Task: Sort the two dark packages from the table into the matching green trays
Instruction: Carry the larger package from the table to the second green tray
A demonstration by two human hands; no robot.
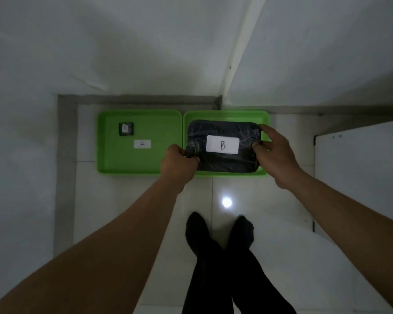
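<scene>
Two green trays sit side by side on the white tiled floor. The left tray (114,159) carries a white label marked A and holds a small dark package (126,129) in its far left corner. A large dark wrapped package (222,162) with a white label marked B lies over the right tray (227,114), covering most of it. My left hand (178,163) grips the package's near left corner. My right hand (275,152) holds its right edge, fingers wrapped around the far right corner.
The trays stand in a corner against grey skirting (136,99) and white walls. A white cabinet or door (359,173) stands to the right. My legs in dark trousers and socks (218,257) are below the trays, with a bright light reflection (227,202) on the floor.
</scene>
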